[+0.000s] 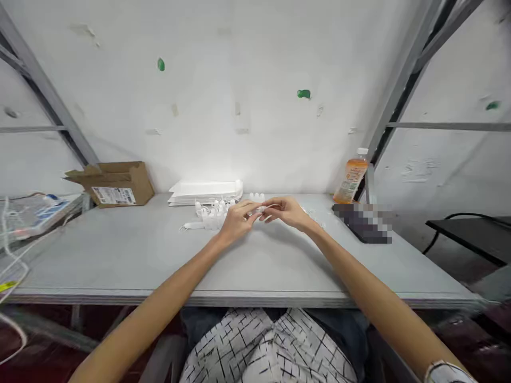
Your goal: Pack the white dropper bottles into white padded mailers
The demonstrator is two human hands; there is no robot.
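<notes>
My left hand [238, 221] and my right hand [288, 211] meet over the table, fingertips nearly touching. Both pinch a small white piece with a thin white cord [273, 206] that arcs by the right fingers; the fingers hide most of it, so its kind is unclear. Just left of my left hand lies a cluster of small white plastic pieces [213, 215] with rounded tips and thin cords. Similar white rounded pieces [256, 197] stand behind my fingertips. Small clear bits [314, 214] lie to the right of my right hand, partly hidden by it.
A stack of white sheets [205, 191] lies against the wall. An open cardboard box [120, 183] stands at the back left. On the right are an orange drink bottle [352, 178] and a dark, partly pixelated flat object [363, 223]. White cables [16, 260] hang at the left edge.
</notes>
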